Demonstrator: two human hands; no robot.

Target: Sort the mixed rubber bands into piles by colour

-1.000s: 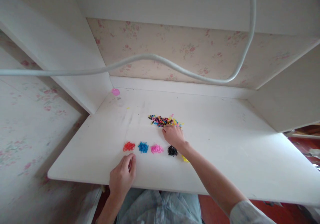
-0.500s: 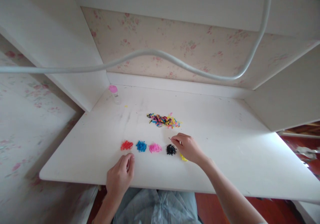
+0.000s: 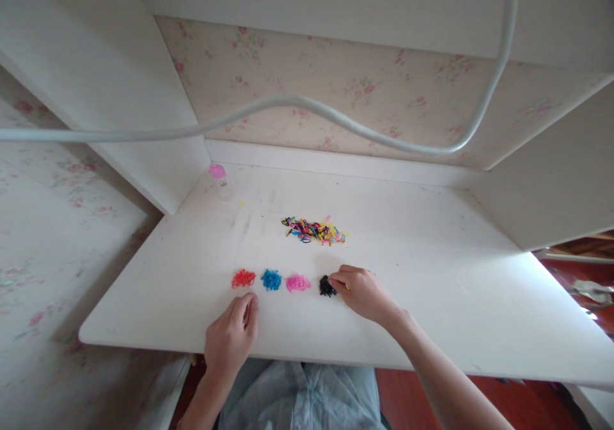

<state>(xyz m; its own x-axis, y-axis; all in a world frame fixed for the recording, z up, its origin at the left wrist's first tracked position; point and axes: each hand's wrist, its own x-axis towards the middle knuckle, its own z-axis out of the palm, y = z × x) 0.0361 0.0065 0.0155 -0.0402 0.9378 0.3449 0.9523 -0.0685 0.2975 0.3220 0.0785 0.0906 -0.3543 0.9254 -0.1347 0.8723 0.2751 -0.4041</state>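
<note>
Resting near the front edge of the white tabletop [image 3: 446, 315], your left hand [image 3: 230, 329] is curling its fingers, thumb and forefinger tips meeting, just below the red pile [image 3: 244, 278]. Your right hand [image 3: 362, 292] is bunching its fingertips at the upper right side of the black pile [image 3: 326, 287]; whether they are pinching a band or letting one go cannot be told. That hand is covering most of a yellow patch [image 3: 348, 288] beside the fingers. Red, blue pile [image 3: 271, 280], pink pile [image 3: 298, 283] and black are forming a row from left to right, each lying apart from the next. Farther back, the mixed pile [image 3: 314, 230] is spreading across the middle of the surface, its many-coloured bands tangling together, apart from both your hands. A clear container [image 3: 224, 190] with a pink lid [image 3: 217, 171] is sitting toward the far left corner. Above, a pale cable [image 3: 288, 101] is crossing your view before floral wallpaper [image 3: 364, 89].
</note>
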